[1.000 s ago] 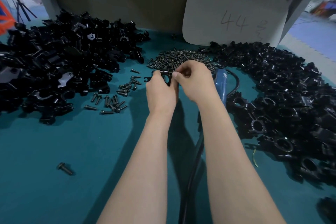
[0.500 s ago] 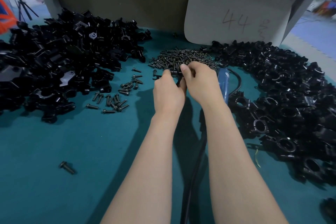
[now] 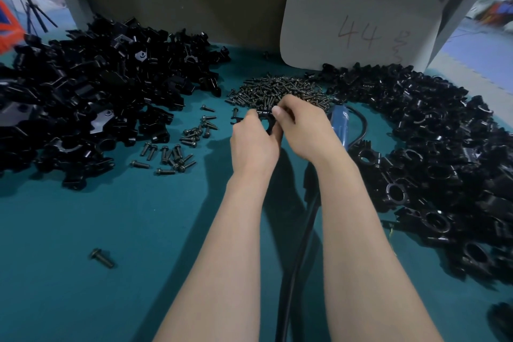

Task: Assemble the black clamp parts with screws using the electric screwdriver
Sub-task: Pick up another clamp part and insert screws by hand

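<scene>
From the head camera: both hands are up at mid-table. The left hand (image 3: pixel 254 144) has its fingers curled round a black clamp part (image 3: pixel 265 119), and the right hand (image 3: pixel 302 133) pinches the same piece from the other side, thumb on top. It sits just in front of the screw heap (image 3: pixel 277 90). The blue electric screwdriver (image 3: pixel 340 125) lies on the teal table (image 3: pixel 83 230) just right of the right hand (cord (image 3: pixel 294 272) running back between the forearms). Black parts are heaped on the left (image 3: pixel 97 97) and the right (image 3: pixel 444 147), loose screws (image 3: pixel 177 147) are scattered by the left heap, and one lone screw (image 3: pixel 102 258) lies nearer.
</scene>
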Tool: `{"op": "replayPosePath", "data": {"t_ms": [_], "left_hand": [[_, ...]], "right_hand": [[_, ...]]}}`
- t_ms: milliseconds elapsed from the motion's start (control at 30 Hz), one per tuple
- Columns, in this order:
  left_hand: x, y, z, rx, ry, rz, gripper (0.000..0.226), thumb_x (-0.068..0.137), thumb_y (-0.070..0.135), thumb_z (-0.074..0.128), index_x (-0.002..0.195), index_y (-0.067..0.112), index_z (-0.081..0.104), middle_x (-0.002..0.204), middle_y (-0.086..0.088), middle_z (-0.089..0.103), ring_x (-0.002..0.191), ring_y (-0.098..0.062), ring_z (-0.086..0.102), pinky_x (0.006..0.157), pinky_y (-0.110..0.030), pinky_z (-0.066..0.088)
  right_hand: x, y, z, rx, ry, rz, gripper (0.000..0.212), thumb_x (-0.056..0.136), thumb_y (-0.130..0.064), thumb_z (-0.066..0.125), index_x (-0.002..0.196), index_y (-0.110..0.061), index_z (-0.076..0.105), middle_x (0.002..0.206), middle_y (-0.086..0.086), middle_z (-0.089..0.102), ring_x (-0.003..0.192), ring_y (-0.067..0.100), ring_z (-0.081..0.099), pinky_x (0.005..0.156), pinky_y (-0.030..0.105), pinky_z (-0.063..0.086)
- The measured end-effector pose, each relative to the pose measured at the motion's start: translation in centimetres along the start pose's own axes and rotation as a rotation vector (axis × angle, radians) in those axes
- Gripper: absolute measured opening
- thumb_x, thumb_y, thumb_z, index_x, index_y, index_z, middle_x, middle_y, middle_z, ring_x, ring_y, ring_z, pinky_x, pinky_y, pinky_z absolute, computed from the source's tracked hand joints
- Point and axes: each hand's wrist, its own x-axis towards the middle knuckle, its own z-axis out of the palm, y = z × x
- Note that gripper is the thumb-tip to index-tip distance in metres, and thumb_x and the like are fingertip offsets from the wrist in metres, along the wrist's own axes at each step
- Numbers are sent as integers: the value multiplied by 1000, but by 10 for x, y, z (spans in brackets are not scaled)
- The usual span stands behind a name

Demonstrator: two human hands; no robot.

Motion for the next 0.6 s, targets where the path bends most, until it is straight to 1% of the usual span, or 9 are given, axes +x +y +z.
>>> {"op": "replayPosePath", "data": {"t_ms": [67,133,200,267,333,433,467,533,600], "left_hand": [[0,0,0,18,-21,9,32,94,35,57,100,4,53,98,-16,66,89,-35,63,68,-37,48],[0,0,1,28,-40,4,30,94,33,57,102,4,54,98,-16,66,89,-35,62,67,-36,47],[1,-2,1,15,-59,-16,30,93,32,58,103,4,55,99,-16,66,91,-35,62,68,-35,47],[1,-3,1,-29,-63,-56,30,92,32,59,104,5,56,100,-15,67,92,-35,64,71,-36,51],[2,-3,0,-86,-68,-91,30,91,32,60,106,6,57,100,-14,68,91,-34,66,77,-43,56],[1,-3,0,-100,-77,-86,27,91,30,59,104,6,57,98,-15,68,88,-34,68,77,-46,57],[1,-3,0,-94,-79,-81,28,91,31,59,104,6,57,97,-15,68,88,-34,67,77,-45,56],[1,-4,0,-74,-77,-84,30,92,33,59,105,7,57,97,-14,68,89,-33,66,74,-41,55],[2,-4,0,-55,-63,-92,33,92,36,58,106,6,58,98,-13,67,89,-32,64,67,-35,50]], "right_hand": [[1,2,-1,-26,5,7,17,101,-27,42,88,-18,50,70,-9,50,67,9,44,54,26,26],[2,4,0,-46,24,31,19,100,-30,44,86,-19,52,67,-11,49,65,8,44,55,24,27],[3,6,3,-13,67,74,20,97,-33,50,84,-19,55,64,-11,49,60,3,45,50,17,33],[3,6,4,74,89,117,18,93,-34,57,86,-18,58,64,-11,50,57,1,45,46,5,34],[4,5,4,151,67,125,11,90,-28,63,87,-19,59,69,-10,53,61,1,48,43,3,33],[4,4,2,162,44,125,7,90,-17,62,86,-19,57,72,-9,53,60,0,48,40,2,32],[4,4,2,152,44,126,6,91,-16,61,87,-19,57,72,-10,52,59,-1,47,40,2,33],[3,3,5,101,40,113,3,94,-20,57,92,-18,56,73,-12,51,63,-1,46,49,2,36],[2,2,8,58,43,96,11,97,-25,52,99,-16,56,80,-9,54,71,3,48,58,10,36]]}}
